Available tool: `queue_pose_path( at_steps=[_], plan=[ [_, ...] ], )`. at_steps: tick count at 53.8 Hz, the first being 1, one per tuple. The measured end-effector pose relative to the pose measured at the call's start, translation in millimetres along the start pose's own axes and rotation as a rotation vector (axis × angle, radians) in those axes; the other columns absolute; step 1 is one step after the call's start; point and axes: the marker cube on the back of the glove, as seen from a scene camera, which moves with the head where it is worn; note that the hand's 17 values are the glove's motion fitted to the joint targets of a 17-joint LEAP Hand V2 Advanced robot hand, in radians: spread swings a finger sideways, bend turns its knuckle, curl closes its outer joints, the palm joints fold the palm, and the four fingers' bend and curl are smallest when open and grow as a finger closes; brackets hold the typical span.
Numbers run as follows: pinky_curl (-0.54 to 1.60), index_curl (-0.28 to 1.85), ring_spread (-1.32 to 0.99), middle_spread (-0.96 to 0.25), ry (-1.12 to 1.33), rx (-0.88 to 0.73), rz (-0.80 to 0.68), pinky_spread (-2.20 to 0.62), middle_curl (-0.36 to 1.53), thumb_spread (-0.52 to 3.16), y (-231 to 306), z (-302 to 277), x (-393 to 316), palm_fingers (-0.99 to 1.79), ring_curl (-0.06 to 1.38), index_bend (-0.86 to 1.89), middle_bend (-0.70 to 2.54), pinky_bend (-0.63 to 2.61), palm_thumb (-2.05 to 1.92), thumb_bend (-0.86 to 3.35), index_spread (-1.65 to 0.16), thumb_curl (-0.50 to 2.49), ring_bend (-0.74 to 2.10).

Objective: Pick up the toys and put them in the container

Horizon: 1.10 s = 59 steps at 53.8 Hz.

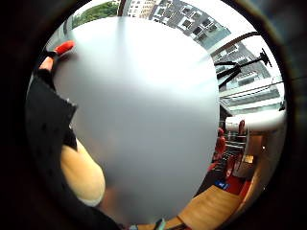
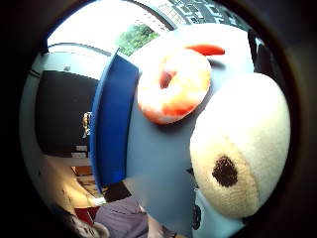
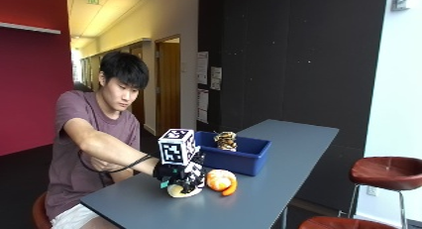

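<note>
on the table (image 3: pixel 277 184), the container (image 3: pixel 249 159) stands behind the toys, with a small toy (image 3: pixel 225 140) inside it. the shrimp toy (image 3: pixel 220 180) lies just in front of the container. the round plush toy (image 3: pixel 179 191) lies beside the shrimp toy, under the right hand (image 3: pixel 177 174).

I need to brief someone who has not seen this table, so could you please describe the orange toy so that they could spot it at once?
Start at the long grey table and find the blue container on it. Just in front of the container, on the tabletop, lies the orange toy, a curled plush shrimp with paler bands. The gloved right hand beside it grips a cream toy; the orange one lies untouched.
</note>
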Motion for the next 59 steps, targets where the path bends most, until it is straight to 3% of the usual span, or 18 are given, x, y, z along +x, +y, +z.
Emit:
queue_pose_path(
  at_steps=[3,4,11,33,43,47,53,59],
  plan=[
    [0.46,0.35,-0.39,-0.30,0.013,-0.021,-0.001,-0.33,0.50,0.98,2,-5,-7,1.11,0.64,0.36,0.77,1.16,0.63,0.16,-0.34,0.66,1.20],
    [0.48,0.36,-0.40,-0.31,0.017,-0.025,-0.002,-0.33,0.50,0.96,2,-7,-9,1.00,0.64,0.36,0.77,1.17,0.64,0.16,-0.35,0.67,1.19],
    [0.53,0.46,-0.41,-0.34,-0.001,0.011,-0.009,-0.36,0.63,0.82,6,-46,-29,1.04,0.70,0.50,0.97,1.20,0.64,0.13,-0.37,0.73,1.26],
    [0.65,0.75,-0.42,-0.37,0.008,0.194,-0.148,-0.37,0.86,0.58,-6,-200,-150,0.84,0.77,0.69,1.14,1.33,0.66,0.06,-0.40,0.89,1.41],
    [0.69,0.86,-0.41,-0.37,0.044,0.180,-0.301,-0.36,0.92,0.53,-18,-175,-231,0.79,0.78,0.72,1.18,1.37,0.66,0.03,-0.41,0.94,1.46],
    [0.70,0.90,-0.40,-0.36,0.074,0.171,-0.255,-0.36,0.94,0.51,-25,-156,-269,0.78,0.78,0.73,1.18,1.38,0.67,0.02,-0.40,0.96,1.48],
    [0.71,0.95,-0.39,-0.36,0.167,0.157,-0.387,-0.36,0.97,0.49,-37,-133,-306,0.75,0.78,0.72,1.19,1.40,0.67,0.00,-0.41,0.98,1.51],
    [0.72,1.00,-0.39,-0.36,0.144,0.159,-0.388,-0.36,0.99,0.48,-47,-124,-329,0.73,0.78,0.72,1.20,1.41,0.67,-0.01,-0.41,1.01,1.52]
  ],
)
